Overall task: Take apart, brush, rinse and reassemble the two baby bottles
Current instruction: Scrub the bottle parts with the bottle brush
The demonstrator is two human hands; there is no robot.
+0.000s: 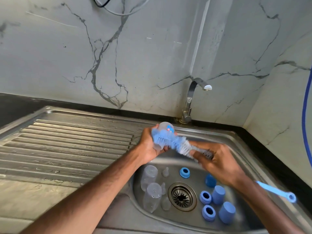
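My left hand [148, 146] grips a clear baby bottle [164, 128] over the back of the steel sink [236, 137]. My right hand [217, 159] grips the handle of a blue and white bottle brush [175, 143]; its bristles lie across the outside of the bottle, and the handle's ring end [291, 197] sticks out past my wrist. In the basin lie two more clear bottles [149, 176] [152, 196], clear teats [165, 172], three blue collar rings [184, 172] [205, 197] [209, 212] and blue caps [218, 194] [227, 211].
A chrome tap [190, 100] stands at the sink's back edge with its spout turned right, and no water runs. The ribbed draining board [67, 149] spreads to the left with drops on it. The drain [182, 196] is in the basin's middle. Marble walls close the corner; a blue hose [305, 115] hangs at right.
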